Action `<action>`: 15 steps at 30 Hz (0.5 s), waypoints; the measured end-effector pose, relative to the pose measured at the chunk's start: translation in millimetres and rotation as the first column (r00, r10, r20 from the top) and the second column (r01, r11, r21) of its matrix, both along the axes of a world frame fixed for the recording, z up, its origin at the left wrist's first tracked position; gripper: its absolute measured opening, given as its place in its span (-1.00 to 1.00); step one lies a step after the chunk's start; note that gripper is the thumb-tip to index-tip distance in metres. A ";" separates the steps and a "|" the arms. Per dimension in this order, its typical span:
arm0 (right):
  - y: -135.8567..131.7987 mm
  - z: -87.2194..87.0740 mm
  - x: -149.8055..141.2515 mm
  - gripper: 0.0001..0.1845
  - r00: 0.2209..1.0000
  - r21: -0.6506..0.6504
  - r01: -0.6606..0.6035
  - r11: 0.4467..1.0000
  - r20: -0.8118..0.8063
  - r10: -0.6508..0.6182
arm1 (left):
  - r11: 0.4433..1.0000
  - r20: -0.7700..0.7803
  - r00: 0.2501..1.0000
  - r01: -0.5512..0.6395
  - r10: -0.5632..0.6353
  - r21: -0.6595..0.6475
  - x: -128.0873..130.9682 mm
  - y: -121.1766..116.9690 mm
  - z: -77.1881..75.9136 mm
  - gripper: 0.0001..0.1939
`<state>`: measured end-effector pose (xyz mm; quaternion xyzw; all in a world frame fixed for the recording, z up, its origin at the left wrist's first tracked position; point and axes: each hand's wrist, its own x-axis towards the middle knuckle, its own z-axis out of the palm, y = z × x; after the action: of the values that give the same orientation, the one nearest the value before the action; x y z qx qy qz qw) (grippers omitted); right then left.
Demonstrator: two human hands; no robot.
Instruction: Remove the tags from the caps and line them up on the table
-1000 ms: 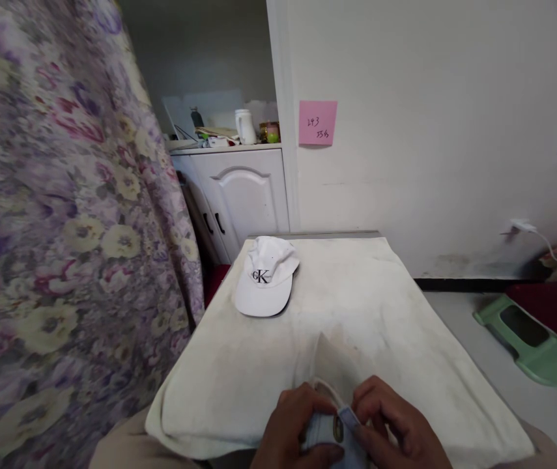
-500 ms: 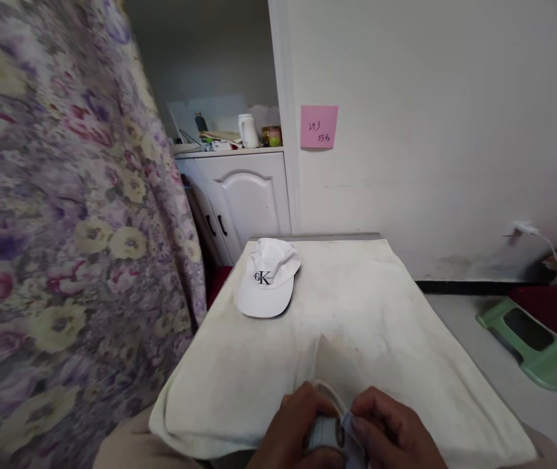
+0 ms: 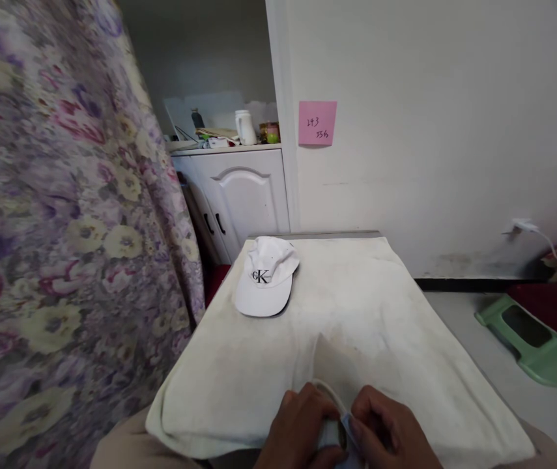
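Nearest my head camera, right of the cap (image 3: 267, 277) and well this side of it, both hands grip a pale-blue piece (image 3: 328, 431). The left hand (image 3: 300, 423) clasps its body; the right hand (image 3: 393, 426) pinches the strap (image 3: 347, 422) beside what looks like a buckle (image 3: 342, 434). The right fingertips' far side is hidden from me. As I judge it, the fingerwork wants a steady left hold, the strap flat and untwisted, and small, even tugs; a skewed pull could bunch it. Farther off, the cap rests on the cloth (image 3: 346, 286), bill toward me; beyond it, to its right, hangs a pink note (image 3: 317, 124).
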<state>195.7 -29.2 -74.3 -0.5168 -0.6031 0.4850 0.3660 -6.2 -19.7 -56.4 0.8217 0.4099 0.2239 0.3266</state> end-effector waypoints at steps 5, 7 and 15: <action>-2.1 1.1 -0.1 -0.46 0.988 -0.157 -0.012 0.988 -0.156 -0.013 | 1.000 -0.048 0.999 0.002 -0.004 -0.030 -2.6 1.3 1.3 -0.73; -3.2 2.8 0.1 -0.41 0.972 -0.188 -0.015 0.982 -0.232 -0.030 | 1.000 -0.037 0.999 -0.009 0.009 -0.010 -4.5 2.6 -3.4 -0.73; 0.3 1.6 6.6 -0.49 0.968 -0.185 -0.088 0.979 -0.250 0.040 | 0.987 -0.057 0.997 -0.037 0.047 0.155 -4.1 1.0 -28.9 -0.77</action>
<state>202.3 -28.9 -72.8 -0.4664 -0.5198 0.6131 0.3693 -10.4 -18.7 -85.2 0.8421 0.4182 0.2369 0.2448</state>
